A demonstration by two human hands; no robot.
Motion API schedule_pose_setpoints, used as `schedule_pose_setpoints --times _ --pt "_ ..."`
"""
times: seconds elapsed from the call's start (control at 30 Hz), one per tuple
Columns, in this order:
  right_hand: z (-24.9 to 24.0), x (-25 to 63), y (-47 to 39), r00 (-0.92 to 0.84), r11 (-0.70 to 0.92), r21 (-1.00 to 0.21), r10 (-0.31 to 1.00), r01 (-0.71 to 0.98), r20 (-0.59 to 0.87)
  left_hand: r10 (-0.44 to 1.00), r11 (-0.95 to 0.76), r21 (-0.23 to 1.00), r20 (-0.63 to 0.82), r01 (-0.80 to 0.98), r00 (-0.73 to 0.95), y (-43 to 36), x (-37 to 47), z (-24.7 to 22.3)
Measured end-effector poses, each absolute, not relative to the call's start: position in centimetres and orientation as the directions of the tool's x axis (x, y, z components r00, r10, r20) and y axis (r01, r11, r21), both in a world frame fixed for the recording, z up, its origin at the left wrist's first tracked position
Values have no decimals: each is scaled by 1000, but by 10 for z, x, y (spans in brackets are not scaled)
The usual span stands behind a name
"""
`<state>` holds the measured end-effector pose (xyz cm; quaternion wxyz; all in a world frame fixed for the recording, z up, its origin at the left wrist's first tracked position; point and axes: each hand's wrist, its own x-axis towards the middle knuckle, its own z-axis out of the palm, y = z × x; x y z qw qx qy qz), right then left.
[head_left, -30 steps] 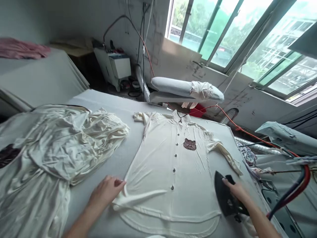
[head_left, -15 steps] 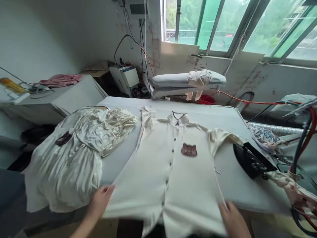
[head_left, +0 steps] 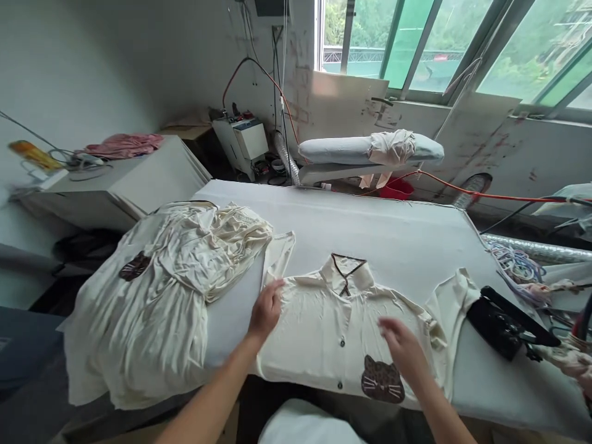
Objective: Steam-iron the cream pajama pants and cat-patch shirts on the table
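A cream button-front shirt [head_left: 314, 327] lies face up on the padded ironing table [head_left: 351, 216], its dark-trimmed collar pointing away from me. A brown cat-face patch [head_left: 383, 379] sits low on its chest. At the shoulder on the left side, my left hand [head_left: 267, 309] has its fingers closed on the shirt's fabric. My right hand [head_left: 403, 346] is over the chest above the patch, fingers stretched out and holding nothing; whether it touches the cloth I cannot tell. The shirt's lower part hangs over the table's near edge, out of sight.
Left of the shirt lies a heap of cream garments [head_left: 171, 290]. A black iron [head_left: 506, 324] rests by the right sleeve, with cloth-wrapped hoses behind it. Beyond the far edge stands a padded sleeve board [head_left: 342, 150]. A cloth-covered side table [head_left: 152, 176] is at far left.
The shirt has come toward me, its collar nearer and its hem over the near edge. Both hands have moved from the lower side edges up to the shoulder and chest; the right has let go.
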<state>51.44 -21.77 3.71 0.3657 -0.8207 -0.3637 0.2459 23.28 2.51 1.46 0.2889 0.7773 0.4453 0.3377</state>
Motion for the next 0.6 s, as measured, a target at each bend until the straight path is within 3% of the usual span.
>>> schedule_pose_setpoints --times 0.07,0.2,0.27,0.37,0.47,0.6 --pt "54 506 -126 596 -441 -822 787 359 -162 823 -485 724 188 491 536 77 258 25" --pt "55 494 12 547 -556 -828 715 68 -435 548 -680 527 -97 510 831 123 237 29" --pt "43 493 42 513 -581 -813 712 44 -480 485 -723 433 -237 538 842 137 199 31" --pt "23 497 56 537 -598 -800 687 34 -490 529 -622 400 -421 674 737 164 131 36" --pt "13 501 59 568 -629 -775 661 62 -491 661 -483 423 -399 767 636 180 89 37" --pt "14 505 58 551 -668 -730 668 146 -500 730 -494 580 -128 648 671 150 121 30"
